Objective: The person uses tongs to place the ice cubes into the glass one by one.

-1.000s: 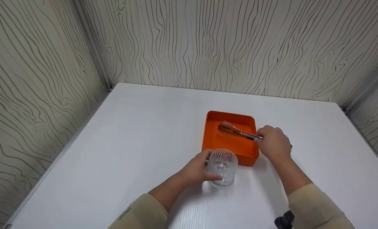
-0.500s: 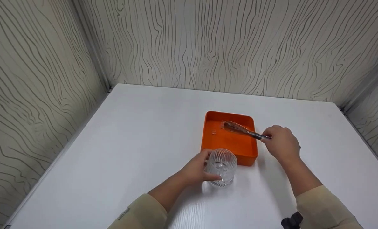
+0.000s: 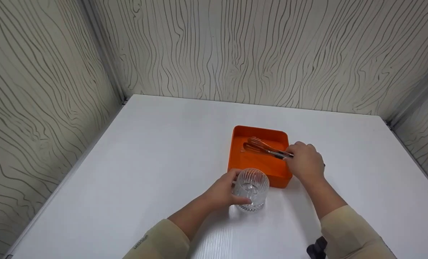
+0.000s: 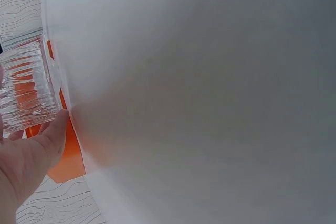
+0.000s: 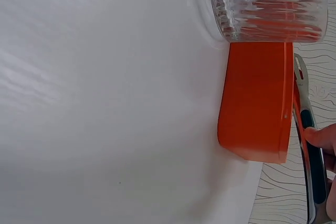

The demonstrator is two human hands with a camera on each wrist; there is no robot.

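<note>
My right hand (image 3: 306,162) holds metal tongs (image 3: 266,149) with dark grip panels, also seen in the right wrist view. Their two arms stand apart, with the tips inside an orange tray (image 3: 264,166). Faint clear pieces (image 3: 242,150) lie on the tray floor near the tips; their kind is hard to make out. A ribbed clear glass tumbler (image 3: 255,189) stands upright on the table at the tray's near side. Around its left side my left hand (image 3: 219,192) curls, thumb in front and fingers behind. In the left wrist view, the tumbler (image 4: 26,90) is partly cut off.
A white table (image 3: 156,154) lies under everything. Wood-grain patterned panels (image 3: 214,50) enclose it at the back and both sides. A small black object (image 3: 317,248) sits by the right sleeve.
The tongs first shifted right with their arms closer together, then came back left and spread apart over the tray. My left hand and the tumbler have stayed put.
</note>
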